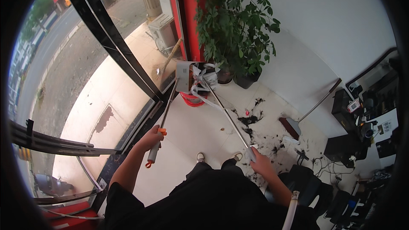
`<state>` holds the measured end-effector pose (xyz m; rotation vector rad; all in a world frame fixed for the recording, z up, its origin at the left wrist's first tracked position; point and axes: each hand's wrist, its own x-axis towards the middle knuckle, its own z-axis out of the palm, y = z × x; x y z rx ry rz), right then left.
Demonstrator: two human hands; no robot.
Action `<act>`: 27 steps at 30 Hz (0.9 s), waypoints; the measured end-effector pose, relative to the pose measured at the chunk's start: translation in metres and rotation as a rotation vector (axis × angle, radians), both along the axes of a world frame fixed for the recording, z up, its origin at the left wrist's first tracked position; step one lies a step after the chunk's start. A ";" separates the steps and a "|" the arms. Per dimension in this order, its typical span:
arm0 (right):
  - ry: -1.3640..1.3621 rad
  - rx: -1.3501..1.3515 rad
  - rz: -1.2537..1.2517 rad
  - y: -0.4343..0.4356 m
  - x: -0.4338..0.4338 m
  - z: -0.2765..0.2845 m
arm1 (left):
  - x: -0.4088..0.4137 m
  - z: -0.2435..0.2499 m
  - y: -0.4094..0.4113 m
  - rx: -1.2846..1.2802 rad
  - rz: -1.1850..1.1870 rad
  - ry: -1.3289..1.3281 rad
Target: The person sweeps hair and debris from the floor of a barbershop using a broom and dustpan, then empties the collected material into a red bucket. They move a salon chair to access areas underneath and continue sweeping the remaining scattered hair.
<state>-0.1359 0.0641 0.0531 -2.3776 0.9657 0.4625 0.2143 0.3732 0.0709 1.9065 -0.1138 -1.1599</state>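
My left hand (154, 138) grips the grey and orange handle of a long-handled dustpan (183, 77). The pan is raised above a red bin (191, 99) near the window corner. My right hand (262, 162) is closed around a metal pole (235, 124), whose far end reaches the litter at the pan. White plastic bags and wrappers (204, 78) lie bunched at the pan's mouth, and one strip hangs down to the right. The pole's head is hidden among them. Dark hair clippings (250, 120) lie scattered over the pale tiled floor to the right.
Potted plants (249, 76) stand beyond the bin. A broom (291, 126) leans against the white wall at the right, near a black cabinet (343, 150) and loose cables. Glass in dark frames (111, 44) runs along the left. A black chair (300, 182) stands at the lower right.
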 end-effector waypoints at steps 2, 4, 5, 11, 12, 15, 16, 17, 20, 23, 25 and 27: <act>0.037 -0.031 0.011 0.002 0.022 -0.034 | 0.009 -0.046 0.000 0.095 -0.052 -0.221; 0.083 -0.097 0.065 0.005 0.039 -0.060 | 0.013 -0.098 0.004 0.232 -0.139 -0.370; 0.114 -0.129 0.080 0.007 0.043 -0.070 | 0.010 -0.103 0.000 0.297 -0.198 -0.437; 0.225 -0.227 0.107 0.015 0.063 -0.096 | -0.018 -0.176 -0.001 0.455 -0.268 -0.606; 0.220 -0.226 0.102 0.012 0.064 -0.096 | -0.023 -0.184 0.001 0.458 -0.249 -0.603; 0.233 -0.218 0.087 -0.003 0.064 -0.087 | -0.033 -0.182 0.001 0.426 -0.216 -0.607; 0.251 -0.202 0.090 -0.005 0.064 -0.072 | -0.036 -0.178 0.005 0.429 -0.204 -0.602; 0.266 -0.191 0.085 -0.008 0.063 -0.057 | -0.037 -0.175 0.008 0.417 -0.191 -0.602; 0.291 -0.213 0.069 -0.011 0.052 -0.032 | -0.038 -0.173 0.013 0.380 -0.153 -0.615; 0.183 -0.211 0.068 -0.008 0.028 -0.021 | -0.039 -0.179 0.011 0.356 -0.129 -0.629; 0.189 -0.195 0.023 -0.004 0.020 0.000 | -0.041 -0.182 0.005 0.374 -0.126 -0.617; 0.192 -0.166 -0.014 0.003 0.011 0.019 | -0.044 -0.186 0.008 0.355 -0.095 -0.644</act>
